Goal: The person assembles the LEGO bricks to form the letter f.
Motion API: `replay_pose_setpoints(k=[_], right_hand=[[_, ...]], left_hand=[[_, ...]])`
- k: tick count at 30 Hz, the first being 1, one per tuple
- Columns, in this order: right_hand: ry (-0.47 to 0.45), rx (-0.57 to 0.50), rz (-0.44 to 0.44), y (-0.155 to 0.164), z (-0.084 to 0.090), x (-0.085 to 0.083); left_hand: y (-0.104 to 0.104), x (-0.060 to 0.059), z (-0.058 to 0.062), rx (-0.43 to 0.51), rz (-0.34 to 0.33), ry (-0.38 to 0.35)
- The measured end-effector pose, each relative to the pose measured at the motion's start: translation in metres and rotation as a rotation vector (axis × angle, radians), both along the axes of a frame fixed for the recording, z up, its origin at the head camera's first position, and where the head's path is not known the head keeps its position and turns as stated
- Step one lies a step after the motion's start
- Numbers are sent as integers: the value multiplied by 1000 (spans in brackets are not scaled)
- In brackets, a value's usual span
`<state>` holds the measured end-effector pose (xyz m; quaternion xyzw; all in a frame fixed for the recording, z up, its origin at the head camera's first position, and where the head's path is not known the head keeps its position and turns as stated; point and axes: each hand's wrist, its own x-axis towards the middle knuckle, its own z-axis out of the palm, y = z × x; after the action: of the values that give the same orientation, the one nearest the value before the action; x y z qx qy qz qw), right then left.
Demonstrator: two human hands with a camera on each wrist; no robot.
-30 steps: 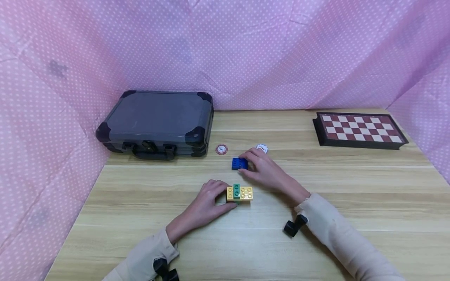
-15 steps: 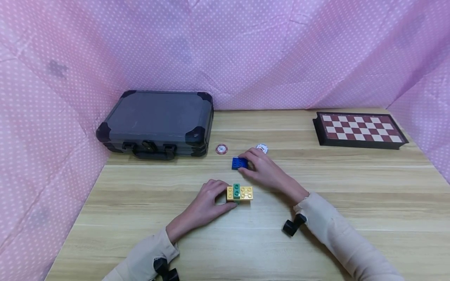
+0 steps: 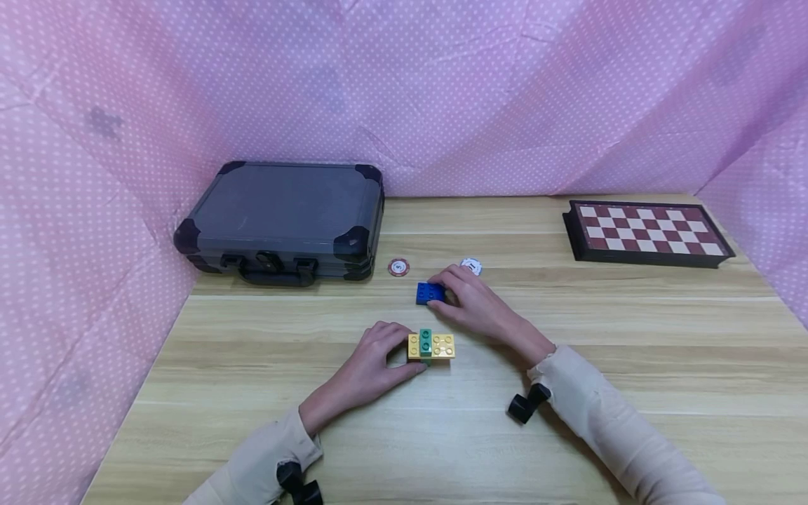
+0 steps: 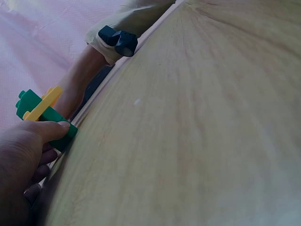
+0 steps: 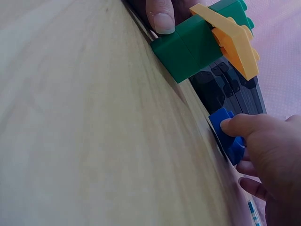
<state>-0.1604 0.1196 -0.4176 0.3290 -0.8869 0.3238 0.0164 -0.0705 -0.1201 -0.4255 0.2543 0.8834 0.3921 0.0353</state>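
My left hand [image 3: 372, 361] holds a small stack of toy building bricks at its lower green part, thumb on the near side. In the stack, a flat yellow brick [image 3: 445, 346] lies crosswise between green bricks [image 5: 190, 47], with a narrow green brick [image 3: 426, 342] on top. The stack stands on the table. Farther back, my right hand [image 3: 470, 301] pinches a blue brick [image 3: 429, 293] between thumb and fingers. That brick lies flat on the wood, its studs up, its right end partly covered by the fingers. Stack and blue brick are apart.
A red-rimmed chip [image 3: 398, 267] and a white-and-blue chip [image 3: 471, 266] lie behind the hands. At the back left sits a grey case [image 3: 284, 210] with black corners. A chequered board box [image 3: 650, 235] is at the back right. Pink dotted cloth [image 3: 442, 98] hangs behind the table [image 3: 600, 315].
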Motion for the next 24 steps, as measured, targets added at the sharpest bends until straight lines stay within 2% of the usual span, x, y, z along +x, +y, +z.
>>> replay_pose_setpoints(k=[24], right_hand=[[6, -28, 3, -1, 9, 4]], left_hand=[[0, 0, 0, -10, 2, -17]])
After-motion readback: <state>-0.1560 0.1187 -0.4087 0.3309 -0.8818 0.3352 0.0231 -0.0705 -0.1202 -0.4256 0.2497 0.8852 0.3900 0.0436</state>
